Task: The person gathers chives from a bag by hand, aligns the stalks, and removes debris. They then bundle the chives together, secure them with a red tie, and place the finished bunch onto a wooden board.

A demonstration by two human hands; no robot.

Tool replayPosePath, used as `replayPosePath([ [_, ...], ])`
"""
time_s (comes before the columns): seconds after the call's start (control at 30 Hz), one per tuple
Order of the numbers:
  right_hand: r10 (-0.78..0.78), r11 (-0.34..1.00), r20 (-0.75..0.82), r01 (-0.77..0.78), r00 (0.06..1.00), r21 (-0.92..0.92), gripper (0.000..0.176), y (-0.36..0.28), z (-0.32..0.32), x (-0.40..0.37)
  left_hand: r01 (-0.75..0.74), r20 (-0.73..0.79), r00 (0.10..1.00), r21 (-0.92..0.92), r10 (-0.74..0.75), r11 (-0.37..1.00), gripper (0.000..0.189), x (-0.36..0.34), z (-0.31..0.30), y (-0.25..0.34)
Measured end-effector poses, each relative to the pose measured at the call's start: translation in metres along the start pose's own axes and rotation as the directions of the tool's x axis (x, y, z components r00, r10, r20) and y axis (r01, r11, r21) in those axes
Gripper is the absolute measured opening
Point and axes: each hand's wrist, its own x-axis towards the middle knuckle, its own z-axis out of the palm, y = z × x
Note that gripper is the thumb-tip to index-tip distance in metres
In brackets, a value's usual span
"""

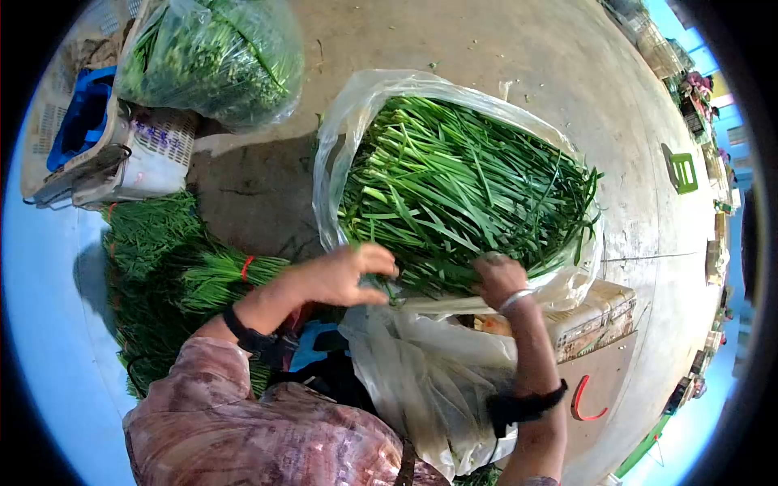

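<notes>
A large heap of garlic chives [474, 194] lies in a clear plastic bag [334, 154] whose mouth is rolled open around it. My left hand [344, 274] hovers at the near left edge of the heap, thumb and fingers apart, with nothing held between them. At the near right edge, my right hand [500, 279] has its fingers curled in against the leaves; the fingertips are partly hidden and slightly blurred. Loose plastic sheeting [429, 373] hangs from the bag toward my lap.
Bundled green stalks with a red band [247, 267] lie at left. Beyond them stand a white crate [158, 154] with a blue basket [83, 117] and a filled plastic bag [215, 61]. A worn box [592, 320] and a red strip [585, 401] are at right.
</notes>
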Motion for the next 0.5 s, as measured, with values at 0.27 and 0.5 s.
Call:
replayPosePath([
  [0.27, 0.051, 0.521, -0.256, 0.193, 0.965, 0.832, 0.079, 0.050, -0.105, -0.045, -0.287, -0.662, 0.736, -0.499, -0.146, 0.818, 0.036, 0.018, -0.122, -0.021],
  [0.5, 0.070, 0.413, -0.332, 0.276, 0.941, 0.868, 0.052, -0.012, -0.130, 0.050, 0.135, -0.667, 0.744, 0.079, -0.048, 0.988, 0.041, 0.032, -0.067, -0.013],
])
